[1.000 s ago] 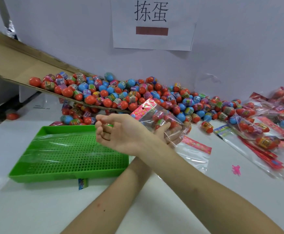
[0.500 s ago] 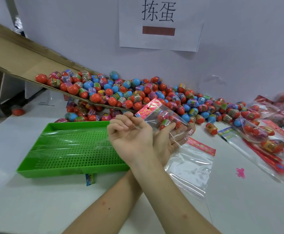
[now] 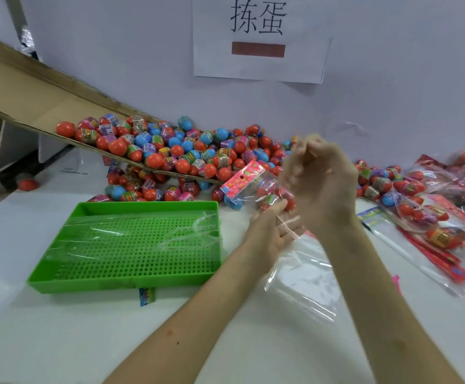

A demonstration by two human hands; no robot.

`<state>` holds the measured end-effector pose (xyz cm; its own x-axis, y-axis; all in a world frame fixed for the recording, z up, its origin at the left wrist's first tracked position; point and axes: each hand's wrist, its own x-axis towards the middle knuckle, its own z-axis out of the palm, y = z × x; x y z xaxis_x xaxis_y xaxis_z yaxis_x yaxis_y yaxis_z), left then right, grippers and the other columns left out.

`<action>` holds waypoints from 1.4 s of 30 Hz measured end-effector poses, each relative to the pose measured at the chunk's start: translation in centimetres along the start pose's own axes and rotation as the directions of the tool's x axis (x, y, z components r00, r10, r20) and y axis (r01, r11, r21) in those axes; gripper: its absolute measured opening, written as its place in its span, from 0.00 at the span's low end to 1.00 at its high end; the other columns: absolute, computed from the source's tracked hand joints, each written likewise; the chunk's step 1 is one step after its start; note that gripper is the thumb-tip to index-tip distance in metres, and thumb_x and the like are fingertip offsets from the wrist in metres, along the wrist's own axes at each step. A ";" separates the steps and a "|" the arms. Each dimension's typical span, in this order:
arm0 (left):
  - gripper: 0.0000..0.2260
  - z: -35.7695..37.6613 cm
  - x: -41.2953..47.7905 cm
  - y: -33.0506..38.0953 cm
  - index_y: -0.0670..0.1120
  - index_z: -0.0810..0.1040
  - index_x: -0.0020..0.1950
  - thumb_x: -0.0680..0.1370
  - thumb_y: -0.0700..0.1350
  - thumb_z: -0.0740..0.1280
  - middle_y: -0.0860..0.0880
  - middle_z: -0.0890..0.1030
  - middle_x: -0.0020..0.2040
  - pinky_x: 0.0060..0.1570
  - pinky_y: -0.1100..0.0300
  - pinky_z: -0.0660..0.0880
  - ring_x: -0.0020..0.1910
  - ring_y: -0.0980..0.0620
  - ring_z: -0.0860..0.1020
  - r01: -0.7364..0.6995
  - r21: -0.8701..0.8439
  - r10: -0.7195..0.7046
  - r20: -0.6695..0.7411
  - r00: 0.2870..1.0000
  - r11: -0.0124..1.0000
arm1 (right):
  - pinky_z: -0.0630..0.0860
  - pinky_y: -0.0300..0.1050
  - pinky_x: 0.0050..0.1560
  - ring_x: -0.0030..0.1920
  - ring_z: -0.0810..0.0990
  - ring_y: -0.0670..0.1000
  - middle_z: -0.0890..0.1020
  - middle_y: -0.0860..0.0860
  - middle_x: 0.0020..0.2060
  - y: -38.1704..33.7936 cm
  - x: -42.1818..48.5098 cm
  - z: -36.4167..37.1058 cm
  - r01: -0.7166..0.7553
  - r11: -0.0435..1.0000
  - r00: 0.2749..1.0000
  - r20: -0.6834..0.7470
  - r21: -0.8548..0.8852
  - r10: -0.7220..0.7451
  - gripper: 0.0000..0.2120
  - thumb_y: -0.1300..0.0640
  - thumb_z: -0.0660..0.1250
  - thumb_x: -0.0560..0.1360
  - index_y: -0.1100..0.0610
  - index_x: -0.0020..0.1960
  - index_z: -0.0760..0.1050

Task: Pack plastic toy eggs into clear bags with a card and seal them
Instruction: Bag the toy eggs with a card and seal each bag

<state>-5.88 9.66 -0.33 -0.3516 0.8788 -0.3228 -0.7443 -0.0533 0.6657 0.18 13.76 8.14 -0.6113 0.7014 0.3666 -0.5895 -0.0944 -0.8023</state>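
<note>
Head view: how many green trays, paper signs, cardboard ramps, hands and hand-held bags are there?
Green tray: 1
Paper sign: 1
Cardboard ramp: 1
Hands: 2, left hand and right hand
Held bag, in the left hand: 1
Total: 6

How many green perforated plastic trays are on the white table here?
1. The green perforated plastic tray sits on the white table, at left, in front of the pile of toy eggs, with clear film lying in it. None other shows.

Tray [image 3: 59,281] at the frame's lower left, egg heap [image 3: 187,153] above it, packed bags [image 3: 441,217] at right, all on the table [image 3: 59,342].
</note>
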 end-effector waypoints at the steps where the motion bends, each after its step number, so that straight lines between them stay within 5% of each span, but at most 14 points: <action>1: 0.16 -0.1 -0.1 -0.1 0.40 0.75 0.71 0.83 0.43 0.65 0.42 0.85 0.57 0.43 0.56 0.83 0.47 0.47 0.86 0.020 -0.005 -0.020 0.012 1.000 1.000 | 0.64 0.43 0.28 0.27 0.66 0.51 0.72 0.52 0.27 -0.3 0.2 -1.7 0.067 0.967 0.993 -0.079 -0.247 -0.089 0.10 0.59 0.62 0.73 0.56 0.34 0.75; 4: 0.15 0.1 -0.7 0.2 0.40 0.77 0.68 0.83 0.44 0.66 0.42 0.87 0.56 0.47 0.55 0.82 0.57 0.42 0.85 0.062 0.000 -0.062 0.034 0.997 0.998 | 0.62 0.43 0.28 0.27 0.66 0.51 0.72 0.54 0.27 -0.2 -0.6 -6.6 0.131 0.726 0.935 -0.159 -0.675 -0.316 0.11 0.62 0.62 0.73 0.58 0.33 0.74; 7: 0.13 0.3 -0.8 0.5 0.39 0.80 0.65 0.84 0.44 0.64 0.40 0.86 0.58 0.49 0.56 0.83 0.58 0.41 0.85 0.062 -0.029 -0.060 0.075 0.995 0.998 | 0.67 0.40 0.30 0.29 0.71 0.47 0.76 0.46 0.27 0.7 -2.3 -9.8 0.139 0.592 0.929 -0.103 -0.794 -0.355 0.09 0.60 0.64 0.74 0.55 0.35 0.77; 10: 0.16 0.2 -0.9 0.7 0.43 0.88 0.42 0.83 0.43 0.64 0.38 0.85 0.58 0.54 0.54 0.83 0.52 0.43 0.86 0.068 -0.080 -0.057 0.127 0.990 0.994 | 0.73 0.43 0.39 0.40 0.77 0.49 0.79 0.46 0.39 1.3 -2.5 -10.4 0.186 0.409 0.928 0.022 -0.894 -0.373 0.06 0.62 0.69 0.71 0.51 0.41 0.79; 12: 0.17 0.0 -0.8 0.9 0.42 0.88 0.39 0.84 0.43 0.65 0.37 0.85 0.57 0.53 0.53 0.84 0.50 0.43 0.87 0.064 -0.124 -0.045 0.150 0.988 0.990 | 0.75 0.43 0.47 0.48 0.77 0.51 0.76 0.48 0.48 1.4 -2.5 -10.2 0.191 0.331 0.932 0.065 -0.924 -0.357 0.13 0.63 0.74 0.70 0.51 0.49 0.76; 15: 0.13 0.1 -0.5 1.0 0.41 0.87 0.44 0.83 0.43 0.65 0.37 0.85 0.59 0.56 0.51 0.83 0.53 0.42 0.85 0.051 -0.141 -0.023 0.198 0.980 0.989 | 0.75 0.42 0.54 0.56 0.78 0.49 0.76 0.47 0.55 1.3 -2.5 -10.2 0.124 0.349 0.960 0.023 -0.929 -0.280 0.23 0.60 0.79 0.71 0.47 0.58 0.72; 20: 0.09 0.7 -1.0 0.4 0.39 0.82 0.55 0.84 0.41 0.63 0.38 0.82 0.61 0.57 0.51 0.83 0.53 0.43 0.84 0.056 -0.046 -0.042 0.256 0.966 0.997 | 0.77 0.40 0.46 0.48 0.82 0.45 0.83 0.43 0.47 1.7 -2.5 -10.0 -0.031 0.455 0.968 -0.140 -0.890 -0.209 0.10 0.54 0.78 0.72 0.48 0.50 0.80; 24: 0.10 1.0 -1.1 -0.5 0.42 0.84 0.51 0.84 0.40 0.62 0.43 0.84 0.49 0.52 0.52 0.83 0.44 0.46 0.85 0.050 0.025 -0.054 0.266 0.962 0.998 | 0.77 0.36 0.45 0.43 0.82 0.45 0.83 0.44 0.41 2.0 -2.5 -9.8 -0.082 0.483 0.976 -0.170 -0.872 -0.140 0.07 0.54 0.78 0.73 0.50 0.47 0.81; 27: 0.15 0.6 -0.9 0.2 0.42 0.87 0.44 0.84 0.40 0.63 0.40 0.86 0.53 0.59 0.51 0.80 0.49 0.43 0.86 0.049 -0.025 -0.041 0.252 0.967 0.998 | 0.81 0.46 0.50 0.50 0.84 0.52 0.85 0.49 0.48 0.5 -2.2 -10.4 -0.091 0.670 0.992 -0.126 -0.737 -0.004 0.11 0.58 0.74 0.72 0.51 0.54 0.81; 30: 0.16 0.3 -0.7 1.4 0.42 0.86 0.42 0.84 0.41 0.62 0.37 0.85 0.58 0.59 0.51 0.82 0.56 0.42 0.85 0.031 -0.098 -0.009 0.218 0.976 0.995 | 0.80 0.40 0.46 0.49 0.84 0.51 0.85 0.50 0.48 -0.6 -1.9 -11.3 -0.042 0.807 0.982 -0.175 -0.589 -0.076 0.16 0.64 0.64 0.70 0.53 0.54 0.82; 32: 0.07 0.2 -0.7 2.1 0.42 0.79 0.50 0.84 0.41 0.63 0.37 0.84 0.60 0.57 0.51 0.82 0.58 0.41 0.85 0.001 -0.114 0.019 0.169 0.985 0.993 | 0.78 0.38 0.45 0.49 0.84 0.47 0.86 0.48 0.49 -0.1 -1.9 -11.6 -0.057 0.711 0.960 -0.235 -0.701 -0.155 0.16 0.66 0.63 0.73 0.51 0.53 0.83; 36: 0.05 0.1 -0.6 2.2 0.41 0.75 0.56 0.85 0.42 0.63 0.38 0.85 0.59 0.57 0.50 0.82 0.56 0.41 0.85 -0.029 -0.102 0.043 0.139 0.989 0.994 | 0.74 0.42 0.58 0.55 0.78 0.48 0.80 0.47 0.58 2.5 -2.2 -12.5 -0.123 0.190 0.987 -0.140 -0.974 -0.077 0.16 0.61 0.71 0.77 0.50 0.63 0.81; 39: 0.07 0.2 -0.7 2.1 0.41 0.75 0.60 0.84 0.42 0.63 0.39 0.85 0.59 0.58 0.51 0.82 0.57 0.41 0.85 -0.021 -0.089 0.034 0.144 0.989 0.996 | 0.74 0.45 0.58 0.54 0.77 0.49 0.81 0.47 0.55 3.7 -2.5 -12.5 -0.125 0.121 0.990 -0.133 -0.985 -0.056 0.16 0.60 0.73 0.76 0.49 0.62 0.81; 42: 0.09 0.1 -0.7 2.1 0.40 0.73 0.63 0.84 0.43 0.63 0.39 0.85 0.60 0.60 0.50 0.81 0.59 0.40 0.84 -0.022 -0.075 0.032 0.132 0.991 0.997 | 0.77 0.43 0.55 0.51 0.78 0.48 0.81 0.47 0.52 3.3 -2.4 -12.4 -0.137 0.180 0.968 -0.170 -0.974 -0.182 0.14 0.61 0.72 0.77 0.50 0.61 0.82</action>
<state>-7.10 9.04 1.35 -0.2972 0.9314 -0.2100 -0.7767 -0.1079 0.6206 6.24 20.57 -1.23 -0.3947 0.8165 0.4213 0.4919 0.5750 -0.6537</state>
